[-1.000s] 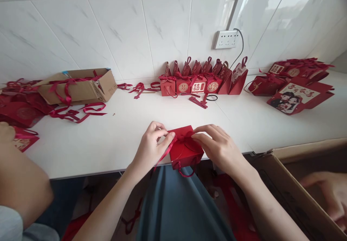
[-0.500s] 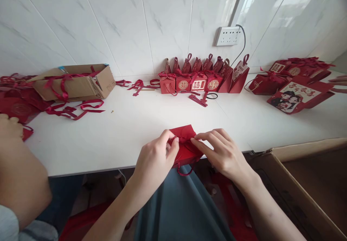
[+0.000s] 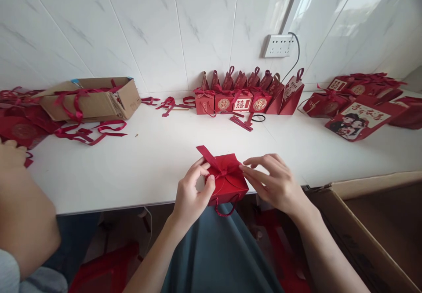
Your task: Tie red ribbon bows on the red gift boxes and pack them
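Knot (image 3: pixel 223 173) on red box (image 3: pixel 231 184): 3 o'clock from left fingers (image 3: pixel 210 183) (nearer; narrow, grip unclear), 9 o'clock from right fingers (image 3: pixel 255 174), pinching ribbon loop (image 3: pixel 234 166).

Your near box (image 3: pixel 231 190) is bright red, its bow (image 3: pixel 223 172) a deeper crimson, its cord (image 3: pixel 226 214) dark red. Your clothing (image 3: pixel 217 258) is slate blue. Before you, the counter (image 3: pixel 148 165) is plain white, the far tiles (image 3: pixel 138 24) white with grey veins. Far off, two red boxes (image 3: pixel 224 104) bear round gold medallions; the box between (image 3: pixel 242 103) has a cream square with red characters. Right, a printed box (image 3: pixel 352 123) shows black-haired figures. Left, your carton (image 3: pixel 89 111) is brown, the ribbons (image 3: pixel 110 127) crimson.
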Available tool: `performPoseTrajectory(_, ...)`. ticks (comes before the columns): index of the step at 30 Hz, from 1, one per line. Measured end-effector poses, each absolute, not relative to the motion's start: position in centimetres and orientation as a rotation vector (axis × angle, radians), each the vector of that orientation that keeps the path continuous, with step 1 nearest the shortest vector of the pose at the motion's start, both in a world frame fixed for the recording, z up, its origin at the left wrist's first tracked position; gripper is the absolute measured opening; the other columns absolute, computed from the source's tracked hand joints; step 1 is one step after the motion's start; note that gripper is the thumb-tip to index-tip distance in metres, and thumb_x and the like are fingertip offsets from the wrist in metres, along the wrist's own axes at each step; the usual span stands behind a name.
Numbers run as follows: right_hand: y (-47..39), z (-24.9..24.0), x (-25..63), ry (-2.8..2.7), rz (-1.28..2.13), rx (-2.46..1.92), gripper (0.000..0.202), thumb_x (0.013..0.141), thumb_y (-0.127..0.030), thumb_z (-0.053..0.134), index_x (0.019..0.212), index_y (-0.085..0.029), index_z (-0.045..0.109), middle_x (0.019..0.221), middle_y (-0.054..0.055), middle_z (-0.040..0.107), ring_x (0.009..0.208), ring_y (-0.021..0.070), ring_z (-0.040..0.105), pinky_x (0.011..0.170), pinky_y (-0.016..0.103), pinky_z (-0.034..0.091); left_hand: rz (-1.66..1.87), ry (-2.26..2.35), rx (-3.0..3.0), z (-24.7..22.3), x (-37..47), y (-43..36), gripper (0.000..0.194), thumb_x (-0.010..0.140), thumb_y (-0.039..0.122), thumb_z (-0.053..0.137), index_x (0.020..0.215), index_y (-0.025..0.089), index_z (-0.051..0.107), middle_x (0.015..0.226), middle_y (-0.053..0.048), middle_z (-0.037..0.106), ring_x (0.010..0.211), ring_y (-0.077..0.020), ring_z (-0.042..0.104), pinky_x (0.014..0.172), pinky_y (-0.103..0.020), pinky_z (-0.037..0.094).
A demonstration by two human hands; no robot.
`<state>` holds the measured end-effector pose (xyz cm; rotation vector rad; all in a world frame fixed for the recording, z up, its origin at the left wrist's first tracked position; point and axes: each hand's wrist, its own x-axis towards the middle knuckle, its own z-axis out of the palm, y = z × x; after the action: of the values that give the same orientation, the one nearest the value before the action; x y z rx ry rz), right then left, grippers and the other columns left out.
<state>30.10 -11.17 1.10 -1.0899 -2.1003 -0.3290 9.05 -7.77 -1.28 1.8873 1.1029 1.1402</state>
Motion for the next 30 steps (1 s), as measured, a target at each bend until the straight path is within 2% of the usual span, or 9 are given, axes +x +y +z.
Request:
performPoseTrajectory(3,-10.3,2.8,29.5,-1.929,-0.036,-1.182,0.014,0.088,-0.021,0.052,0.09,-0.02,0.065,0.095,0.009,0.063,0.082,0.0187,0.061,0.072,0.034,0.049,1.142,1.083,1.914,-1.2,9.2,-7.8,0.014,0.084,0.024,0.048,0.07,0.022,0.044,0.118,-0.009,0.064,0.117,-0.0235,0.054,0.089,-0.035,0.046)
performPoseTrajectory(7,-7.3,4.7,27.4,-2.043,0.265,-1.422,0.027,0.088,-0.028,0.052,0.066,-0.018,0.063,0.076,0.006,0.061,0.066,0.0167,0.059,0.064,0.031,0.046,1.148,1.079,1.955,-1.1,9.2,-7.8,0.013,0.083,0.022,0.048,0.071,0.022,0.044,0.118,-0.009,0.063,0.116,-0.0233,0.054,0.09,-0.036,0.045)
performPoseTrajectory(12,-4.6,4.0,26.0,-2.188,0.579,-1.381,0.017,0.081,-0.029,0.061,0.068,-0.019,0.066,0.083,0.004,0.063,0.064,0.0135,0.058,0.062,0.027,0.045,1.184,1.096,2.033,-1.3,9.1,-7.7,0.011,0.082,0.019,0.048,0.071,0.022,0.045,0.103,-0.006,0.064,0.096,-0.0189,0.06,0.081,-0.032,0.048)
performPoseTrajectory(18,-4.1,3.1,25.9,-2.087,0.626,-1.448,0.016,0.081,-0.031,0.06,0.073,-0.019,0.066,0.081,0.003,0.064,0.068,0.0143,0.059,0.061,0.026,0.044,1.381,1.097,2.067,-1.8,9.1,-7.6,0.009,0.078,0.016,0.055,0.08,0.021,0.048,0.098,-0.006,0.054,0.104,-0.0211,0.054,0.086,-0.035,0.047)
performPoseTrajectory(22,-5.7,4.1,27.3,-1.958,0.54,-1.446,0.022,0.084,-0.04,0.058,0.09,-0.019,0.064,0.086,0.004,0.066,0.071,0.0147,0.06,0.062,0.025,0.045,1.379,1.038,2.099,-1.7,9.1,-7.6,0.021,0.079,0.013,0.054,0.097,0.022,0.049,0.097,-0.005,0.053,0.098,-0.0191,0.054,0.087,-0.035,0.046)
performPoseTrajectory(24,-7.4,4.4,28.1,-1.853,0.439,-1.516,0.028,0.087,-0.045,0.051,0.082,-0.019,0.06,0.071,0.002,0.063,0.059,0.0131,0.055,0.053,0.024,0.041,1.343,1.039,2.126,-1.5,9.0,-7.6,0.021,0.08,0.015,0.054,0.099,0.022,0.05,0.096,-0.004,0.053,0.096,-0.0188,0.054,0.086,-0.034,0.046)
performPoseTrajectory(26,-9.3,4.2,28.5,-1.828,0.438,-1.623,0.041,0.089,-0.051,0.043,0.064,-0.02,0.05,0.052,-0.002,0.053,0.045,0.0111,0.044,0.043,0.023,0.033,1.312,1.057,2.141,-1.3,9.0,-7.7,0.014,0.081,0.017,0.055,0.094,0.022,0.052,0.094,-0.004,0.054,0.094,-0.0183,0.054,0.085,-0.034,0.046)
performPoseTrajectory(28,-10.9,3.5,28.3,-1.824,0.529,-1.706,0.046,0.088,-0.056,0.042,0.058,-0.021,0.043,0.046,-0.003,0.048,0.041,0.0106,0.039,0.041,0.023,0.029,1.294,1.094,2.129,-1.1,9.0,-7.9,0.006,0.083,0.019,0.055,0.088,0.021,0.054,0.092,-0.004,0.054,0.092,-0.0176,0.055,0.084,-0.033,0.047)
performPoseTrajectory(30,-11.8,2.7,27.7,-1.776,0.627,-1.741,0.044,0.085,-0.058,0.046,0.059,-0.022,0.044,0.047,-0.003,0.05,0.043,0.0111,0.041,0.042,0.023,0.031,1.269,1.138,2.109,-0.9,9.0,-8.0,0.002,0.084,0.021,0.054,0.083,0.021,0.055,0.09,-0.003,0.054,0.09,-0.0171,0.055,0.082,-0.032,0.047)
